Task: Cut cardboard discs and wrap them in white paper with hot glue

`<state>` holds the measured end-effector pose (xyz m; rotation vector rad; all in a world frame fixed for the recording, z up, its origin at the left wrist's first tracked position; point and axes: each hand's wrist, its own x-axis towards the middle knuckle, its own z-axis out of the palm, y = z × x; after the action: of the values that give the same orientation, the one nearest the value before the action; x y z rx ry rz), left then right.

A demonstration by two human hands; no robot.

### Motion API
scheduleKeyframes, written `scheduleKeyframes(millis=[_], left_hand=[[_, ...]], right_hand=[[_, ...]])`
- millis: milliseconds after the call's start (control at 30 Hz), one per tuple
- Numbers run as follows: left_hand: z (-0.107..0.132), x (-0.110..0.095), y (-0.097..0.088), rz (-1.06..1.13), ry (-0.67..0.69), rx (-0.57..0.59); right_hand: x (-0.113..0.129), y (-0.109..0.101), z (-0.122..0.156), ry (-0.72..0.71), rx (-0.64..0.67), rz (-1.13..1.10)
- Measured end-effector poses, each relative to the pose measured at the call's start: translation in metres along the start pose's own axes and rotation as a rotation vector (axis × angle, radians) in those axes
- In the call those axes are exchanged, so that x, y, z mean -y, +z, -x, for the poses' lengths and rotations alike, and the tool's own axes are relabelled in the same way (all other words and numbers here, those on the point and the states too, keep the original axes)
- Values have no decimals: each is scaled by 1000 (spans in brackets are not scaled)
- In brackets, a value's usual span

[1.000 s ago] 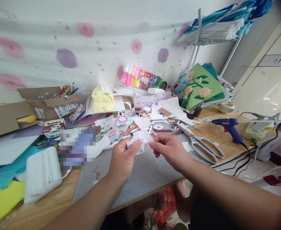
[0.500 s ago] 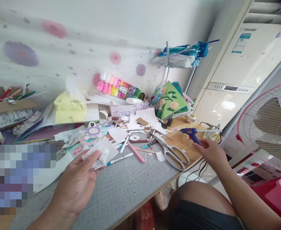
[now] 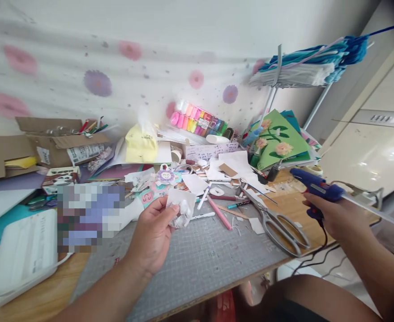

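Observation:
My left hand pinches a small white paper piece with a crumpled, translucent part on it, held above the grey cutting mat. On the right, my right hand is wrapped round the handle of a blue hot glue gun. A clear glue stick sticks out of the gun's back, and its nozzle points left over the wooden tabletop. Large scissors lie between my hands, their blades toward the back. A pink pen and a white marker rest near the paper piece.
Paper scraps, pens and cut-out paper faces crowd the mat's far side. Behind them lies a pack of coloured clay. Cardboard boxes and a white device stand left. Pipe cleaners rest on a stand at right.
The view has swung left. My right hand has lifted the glue gun from the table's right side and now grips its handle. My left hand still holds the paper piece.

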<state>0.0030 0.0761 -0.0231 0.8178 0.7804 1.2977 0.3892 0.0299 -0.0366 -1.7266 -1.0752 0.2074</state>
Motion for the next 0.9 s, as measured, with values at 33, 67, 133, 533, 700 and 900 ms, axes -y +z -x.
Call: scheduleKeyframes(millis=[33,67,133,533,700,900], left_hand=[[0,1,0,-8,2,1],[-1,1,0,-16,5,0],[-2,3,0,-32,9,-8],[-4,6,-4,-118,60,-78],[-4,8,-5,-138,59,-53],[-3,8,-4,-126,62,-39]], right_hand=[[12,7,7,0,47,-78],[26,15,15,-4,90,-121],[56,31,34,-7,258,-211],[120,77,97,-457,749,69],[123,81,96,-508,747,136],[127,79,100,-528,730,182]])
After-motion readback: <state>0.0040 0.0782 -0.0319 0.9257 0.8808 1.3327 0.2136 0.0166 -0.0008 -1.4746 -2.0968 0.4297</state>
